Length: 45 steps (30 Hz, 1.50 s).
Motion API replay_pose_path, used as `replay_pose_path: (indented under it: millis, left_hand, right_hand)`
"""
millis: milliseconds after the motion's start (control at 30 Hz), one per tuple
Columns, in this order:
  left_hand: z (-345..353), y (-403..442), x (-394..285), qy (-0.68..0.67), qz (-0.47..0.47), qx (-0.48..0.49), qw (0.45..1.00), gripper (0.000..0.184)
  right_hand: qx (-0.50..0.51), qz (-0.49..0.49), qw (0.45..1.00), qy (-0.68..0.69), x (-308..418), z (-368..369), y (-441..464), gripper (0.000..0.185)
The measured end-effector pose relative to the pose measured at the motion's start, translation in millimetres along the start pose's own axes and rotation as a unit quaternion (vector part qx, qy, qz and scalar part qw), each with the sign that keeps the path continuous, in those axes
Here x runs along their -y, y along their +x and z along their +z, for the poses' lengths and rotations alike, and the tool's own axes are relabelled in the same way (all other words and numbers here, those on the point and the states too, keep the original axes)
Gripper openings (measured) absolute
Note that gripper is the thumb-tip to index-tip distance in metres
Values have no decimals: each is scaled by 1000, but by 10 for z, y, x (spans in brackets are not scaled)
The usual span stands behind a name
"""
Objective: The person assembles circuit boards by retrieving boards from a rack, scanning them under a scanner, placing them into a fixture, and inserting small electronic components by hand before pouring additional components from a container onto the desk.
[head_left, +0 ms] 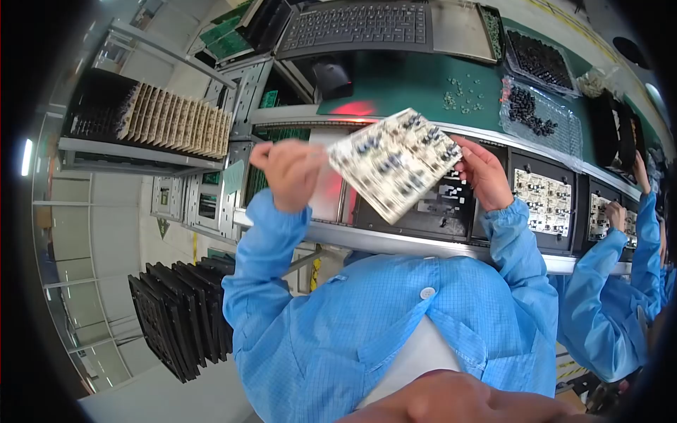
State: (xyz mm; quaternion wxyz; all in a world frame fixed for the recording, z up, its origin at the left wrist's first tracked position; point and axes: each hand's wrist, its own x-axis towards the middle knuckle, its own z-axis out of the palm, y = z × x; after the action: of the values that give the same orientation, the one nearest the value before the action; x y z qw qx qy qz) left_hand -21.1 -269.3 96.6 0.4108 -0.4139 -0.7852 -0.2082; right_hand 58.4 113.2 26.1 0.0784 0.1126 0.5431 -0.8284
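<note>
A pale circuit board panel (398, 166) with dark components hangs tilted above the work line, slightly blurred. My right hand (485, 173) pinches its right corner between thumb and fingers. Beside the panel's left corner is my left hand (288, 169), smeared by motion; whether its fingers touch the board cannot be made out. Under the panel lies a black fixture tray (367, 220), partly covered by the board. Another pale board (541, 201) sits in a black fixture to the right.
Upright boards fill a rack (180, 120) at left; black trays (180, 310) stand below. Behind the line are a keyboard (356, 28), a mouse (333, 76), small loose parts (463, 94) and a plastic tray of black components (529, 113). A co-worker's hand (616, 214) is at right.
</note>
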Motion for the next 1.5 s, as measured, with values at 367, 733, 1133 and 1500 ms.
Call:
replay_pose_path:
  millis: [367,733,1133,1500]
  left_hand:
    - [1160,-551,1018,111,-213,37,970,17]
    - [1312,-533,1260,122,-205,43,970,19]
    - [922,-530,640,55,-216,118,968,26]
    - [546,-704,-594,-88,-230,205,947,11]
  right_hand:
    - [-23,6,1000,-18,-144,593,542,52]
    - [-37,13,999,-3,-162,729,695,52]
    - [-64,-35,997,-31,-333,304,-128,53]
    - [-176,-34,981,-73,-797,-200,-1145,51]
